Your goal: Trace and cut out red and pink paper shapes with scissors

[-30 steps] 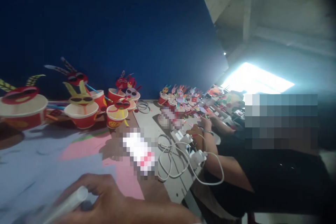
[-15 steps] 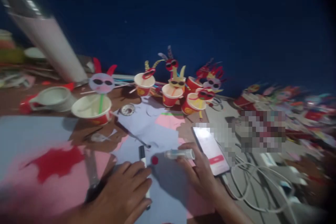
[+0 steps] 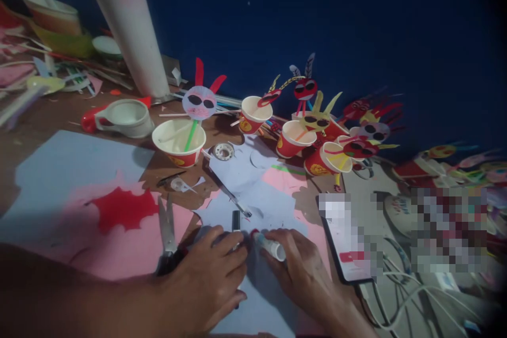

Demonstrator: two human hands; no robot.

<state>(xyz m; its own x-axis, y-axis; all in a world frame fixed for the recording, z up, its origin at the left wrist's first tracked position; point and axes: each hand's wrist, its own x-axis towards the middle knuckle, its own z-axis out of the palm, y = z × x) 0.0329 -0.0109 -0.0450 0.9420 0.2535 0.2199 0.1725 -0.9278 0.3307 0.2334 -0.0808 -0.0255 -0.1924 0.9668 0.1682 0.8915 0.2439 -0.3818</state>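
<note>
Over the pale paper (image 3: 261, 293), your left hand (image 3: 214, 277) lies across a marker (image 3: 236, 221); I can't tell if it grips. Your right hand (image 3: 304, 269) is clasped around the white tube (image 3: 274, 249), beside a red dot (image 3: 254, 233); likely light and slick, so hold it mid-barrel.

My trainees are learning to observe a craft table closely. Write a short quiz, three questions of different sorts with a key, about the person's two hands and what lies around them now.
1. True or false: in the picture, the jagged red paper cutout lies to the left of the silver-bladed scissors.

2. Fill in the colour: the slim white pen partly covered by the person's left hand has a ______ upper end.

3. Multiple choice: what does the person's right hand hold?
A) the scissors
B) a white cylindrical tube
C) the red cutout

Key: 1. True. 2. Black. 3. B.
</note>
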